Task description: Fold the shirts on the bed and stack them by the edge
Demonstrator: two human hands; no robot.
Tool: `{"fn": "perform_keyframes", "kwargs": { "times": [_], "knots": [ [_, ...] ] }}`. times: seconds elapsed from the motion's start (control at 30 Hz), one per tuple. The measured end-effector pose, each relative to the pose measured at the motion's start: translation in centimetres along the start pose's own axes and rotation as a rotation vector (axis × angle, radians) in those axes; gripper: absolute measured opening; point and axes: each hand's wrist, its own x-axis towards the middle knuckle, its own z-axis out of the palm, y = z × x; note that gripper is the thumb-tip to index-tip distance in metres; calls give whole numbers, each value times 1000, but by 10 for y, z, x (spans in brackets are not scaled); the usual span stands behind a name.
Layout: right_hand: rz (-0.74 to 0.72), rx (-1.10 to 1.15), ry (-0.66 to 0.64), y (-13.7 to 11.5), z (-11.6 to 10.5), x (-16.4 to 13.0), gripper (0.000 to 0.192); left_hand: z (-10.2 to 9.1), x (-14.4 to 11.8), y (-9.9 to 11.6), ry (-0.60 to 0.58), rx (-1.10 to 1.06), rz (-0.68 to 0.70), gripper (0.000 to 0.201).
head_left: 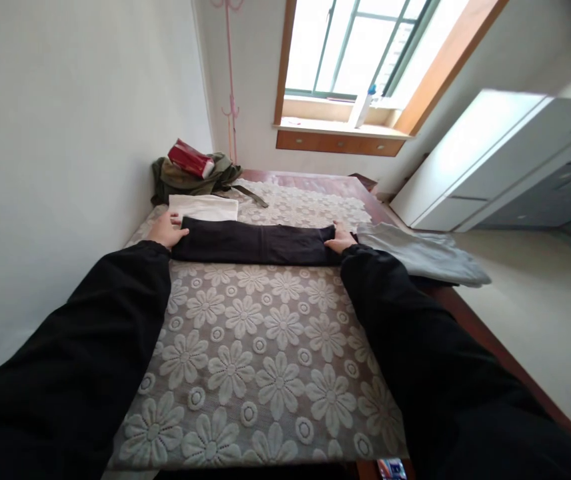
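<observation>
A black garment (260,243), folded into a long flat strip, lies crosswise on the flower-patterned tablecloth (243,317). At its left end my left hand (167,231) is closed on the edge, thumb on top and fingers toward the far side. My right hand (340,238) grips the opposite end in a similar way. Just beyond the left end lies a folded white cloth (204,207), close to my left fingers. To the right of my right hand, a grey garment (420,252) is spread along the table's edge, with something dark under it.
An olive-green bag (165,179) sits by the wall at the far left, with a red packet (190,159) on it. A pink coat stand (232,100) rises behind. White cabinets (465,153) stand right of the window. A small packet (391,469) shows below the near edge.
</observation>
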Motion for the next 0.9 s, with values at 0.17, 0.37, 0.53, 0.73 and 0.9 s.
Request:
{"fn": "perform_keyframes", "kwargs": {
  "times": [0.17, 0.37, 0.53, 0.73, 0.9],
  "knots": [
    [-84, -157, 3, -4, 13, 11, 58, 14, 9, -1, -53, 191, 12, 59],
    [-68, -254, -1, -7, 4, 24, 36, 15, 26, 5, -97, 361, 34, 61],
    [-115, -260, 16, -11, -10, 17, 25, 12, 25, 14, -138, 380, 76, 46],
    [-155, -199, 11, -6, -40, -2, 24, -6, 5, 17, -64, 315, 114, 47],
    [-264, 93, -28, 2, -68, -28, 12, -30, -28, 21, 160, 148, 322, 46]
  ]
}}
